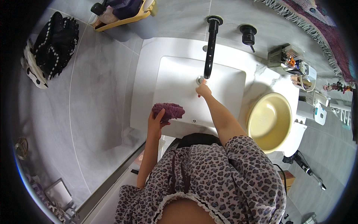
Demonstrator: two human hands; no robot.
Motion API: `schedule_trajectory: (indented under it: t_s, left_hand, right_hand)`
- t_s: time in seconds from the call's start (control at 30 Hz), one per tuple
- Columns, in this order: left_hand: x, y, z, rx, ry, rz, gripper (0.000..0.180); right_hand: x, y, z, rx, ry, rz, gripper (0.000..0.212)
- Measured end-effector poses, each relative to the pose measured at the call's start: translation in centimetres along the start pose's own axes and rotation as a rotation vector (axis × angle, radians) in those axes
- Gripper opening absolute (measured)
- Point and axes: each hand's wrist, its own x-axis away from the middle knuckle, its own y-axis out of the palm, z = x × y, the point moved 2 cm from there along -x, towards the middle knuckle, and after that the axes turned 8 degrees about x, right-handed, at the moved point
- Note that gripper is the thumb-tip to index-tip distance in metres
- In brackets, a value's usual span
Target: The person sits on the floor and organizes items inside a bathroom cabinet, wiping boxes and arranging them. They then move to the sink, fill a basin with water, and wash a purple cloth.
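Observation:
In my left hand [154,121] is a bunched purple cloth [168,112], gripped between thumb and fingers over the near left part of a white sink [179,89]. My right hand [203,90] reaches into the basin, just below the tip of the black faucet spout [210,48]. One of its fingers points at the round metal drain [200,80], and another sticks out to the side. Whether that finger touches the drain or only hovers over it, I cannot tell. No water stream shows at the spout.
Right of the sink, a pale yellow basin [270,121] stands on the counter. A black faucet handle [248,34] is on the wall. Small boxes and holders [289,61] line the right back. At upper left hangs a yellow-edged shelf [125,19] with bottles.

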Motion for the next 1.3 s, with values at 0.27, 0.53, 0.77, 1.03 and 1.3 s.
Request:
schedule_trajectory:
  t_s: [0.27, 0.53, 0.77, 1.03, 1.3]
  left_hand:
    - [-0.7, 1.1, 1.1, -0.008, -0.007, -0.037, 0.044]
    - [-2.2, 3.5, 1.8, 0.002, 0.091, -0.234, 0.038]
    - [-2.3, 4.5, 2.8, -0.053, 0.147, -0.357, 0.039]
    - [0.0, 7.2, 5.6, -0.329, 0.282, -0.580, 0.036]
    - [4.6, 9.6, 7.7, -0.906, 0.735, -0.647, 0.041]
  right_hand:
    - [1.7, -0.5, -1.6, 0.038, 0.047, -0.007, 0.079]
    - [4.0, -4.0, -0.4, -0.160, -0.238, -0.021, 0.044]
    - [18.9, -11.6, -6.2, -0.349, -0.876, 0.360, 0.025]
    - [22.8, -14.8, -4.8, -0.500, -0.971, 0.315, 0.016]
    - [27.2, -19.6, -5.8, -0.455, -0.870, 0.164, 0.021]
